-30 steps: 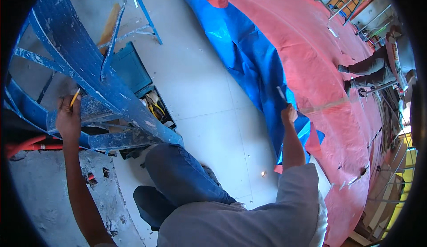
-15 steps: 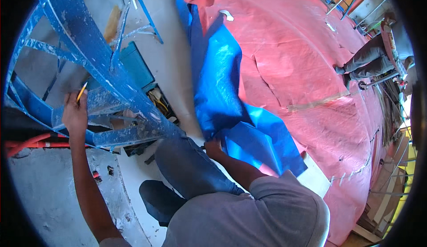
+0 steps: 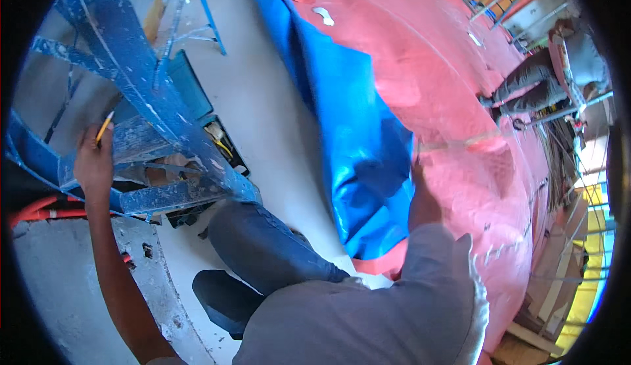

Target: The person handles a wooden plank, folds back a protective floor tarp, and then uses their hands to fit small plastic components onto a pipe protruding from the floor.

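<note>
My left hand (image 3: pixel 94 168) is closed with a yellow pencil (image 3: pixel 104 128) standing up between its fingers. It rests against a step of the paint-spattered blue stepladder (image 3: pixel 141 143). On the other side, my right hand (image 3: pixel 424 191) is at the edge of the tarp (image 3: pixel 358 112), whose blue face is turned up in a long fold. The hand appears closed on that edge, though its fingers are blurred and partly hidden. Red tarp (image 3: pixel 407 56) spreads beneath and beyond the fold.
Beside the ladder stands an open teal toolbox (image 3: pixel 190 85) with tools inside. A second blue ladder (image 3: pixel 209 13) is farther off. Red pipes (image 3: pixel 46 212) lie at left above rough concrete (image 3: pixel 85 266). A person (image 3: pixel 536 79) stands at the far right near metal scaffolding and stacked boards (image 3: pixel 559 279).
My right hand has swung to the right, pulling the tarp's blue fold over the red part and baring more pale floor. The left hand still holds the pencil at the ladder.
</note>
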`<move>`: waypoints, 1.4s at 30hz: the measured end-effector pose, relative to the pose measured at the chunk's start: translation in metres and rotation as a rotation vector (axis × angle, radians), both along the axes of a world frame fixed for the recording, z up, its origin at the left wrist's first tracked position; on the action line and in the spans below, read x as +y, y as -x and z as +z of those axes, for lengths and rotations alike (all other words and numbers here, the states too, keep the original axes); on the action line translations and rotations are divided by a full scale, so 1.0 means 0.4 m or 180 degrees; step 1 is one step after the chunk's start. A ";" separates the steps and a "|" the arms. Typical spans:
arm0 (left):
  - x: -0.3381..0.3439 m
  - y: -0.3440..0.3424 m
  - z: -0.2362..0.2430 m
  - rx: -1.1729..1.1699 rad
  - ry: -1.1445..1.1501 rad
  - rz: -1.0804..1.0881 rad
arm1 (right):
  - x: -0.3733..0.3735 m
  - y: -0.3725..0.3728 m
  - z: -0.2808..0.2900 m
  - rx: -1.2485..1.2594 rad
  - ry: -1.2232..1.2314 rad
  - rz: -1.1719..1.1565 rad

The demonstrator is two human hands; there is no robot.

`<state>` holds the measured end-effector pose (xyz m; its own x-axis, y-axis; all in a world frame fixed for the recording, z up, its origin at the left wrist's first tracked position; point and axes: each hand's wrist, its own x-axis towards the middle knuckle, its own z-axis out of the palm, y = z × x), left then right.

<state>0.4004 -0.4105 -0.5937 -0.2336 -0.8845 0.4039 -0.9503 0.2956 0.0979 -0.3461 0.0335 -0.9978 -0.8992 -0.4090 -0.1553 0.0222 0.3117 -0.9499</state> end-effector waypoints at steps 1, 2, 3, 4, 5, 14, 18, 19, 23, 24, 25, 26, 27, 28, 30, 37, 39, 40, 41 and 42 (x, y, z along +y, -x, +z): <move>0.007 -0.021 0.032 -0.0061 0.0073 0.0089 | 0.008 -0.087 -0.063 -0.0389 -0.0043 0.0148; 0.022 -0.031 0.048 -0.0060 0.0110 0.0103 | -0.016 -0.171 -0.108 -0.0693 -0.0037 0.0307; 0.028 -0.007 0.042 0.0024 0.0111 0.0034 | 0.011 -0.218 -0.140 -0.0905 -0.0041 0.0382; 0.032 -0.011 0.045 -0.0027 -0.0012 0.0168 | 0.003 -0.268 -0.153 -0.1013 -0.0067 0.0499; 0.037 -0.014 0.042 -0.0039 -0.0030 0.0155 | -0.032 -0.294 -0.164 -0.1053 -0.0080 0.0653; 0.066 -0.037 0.065 -0.0159 0.0111 0.0295 | -0.541 -0.937 -0.021 0.0739 -0.1161 0.2803; 0.007 0.074 -0.003 0.0121 0.0170 -0.0136 | -0.429 -1.143 -0.190 0.0562 -0.1213 0.2723; 0.057 -0.075 0.037 -0.0083 0.0198 0.0256 | -0.464 -1.269 -0.040 -0.0129 -0.1276 0.3155; 0.077 -0.113 0.048 -0.0087 0.0239 0.0349 | -0.369 -1.259 -0.061 -0.0387 -0.1810 0.3844; 0.049 -0.041 0.034 -0.0002 0.0213 0.0171 | -0.332 -1.219 -0.160 -0.0494 -0.1563 0.3542; 0.025 0.023 0.018 0.0065 0.0181 0.0006 | -0.295 -1.186 -0.268 -0.0593 -0.1298 0.3266; 0.003 0.110 0.005 0.0229 0.0170 -0.0204 | -0.248 -1.126 -0.369 -0.0628 -0.1045 0.2930; 0.024 0.075 0.017 0.0112 0.0185 -0.0075 | -0.281 -1.188 -0.319 -0.0623 -0.1136 0.3066; 0.043 0.039 0.031 0.0056 0.0192 0.0041 | -0.323 -1.213 -0.256 -0.0583 -0.1228 0.3186; 0.055 0.003 0.040 0.0011 0.0266 0.0150 | -0.365 -1.231 -0.184 -0.0526 -0.1285 0.3263; -0.009 0.013 0.072 0.0042 -0.0362 -0.0145 | -0.377 -1.228 -0.156 -0.0569 -0.1385 0.3236; -0.011 0.009 0.070 0.0153 -0.0236 -0.0096 | -0.364 -1.229 -0.150 -0.0654 -0.1407 0.3326; -0.003 -0.001 0.061 0.0115 -0.0119 -0.0134 | -0.363 -1.224 -0.138 -0.0674 -0.1444 0.3382; 0.002 0.009 0.054 0.0065 -0.0022 -0.0217 | -0.351 -1.221 -0.134 -0.0725 -0.1464 0.3372; 0.007 0.013 0.049 0.0103 0.0043 -0.0145 | -0.347 -1.218 -0.134 -0.0748 -0.1472 0.3381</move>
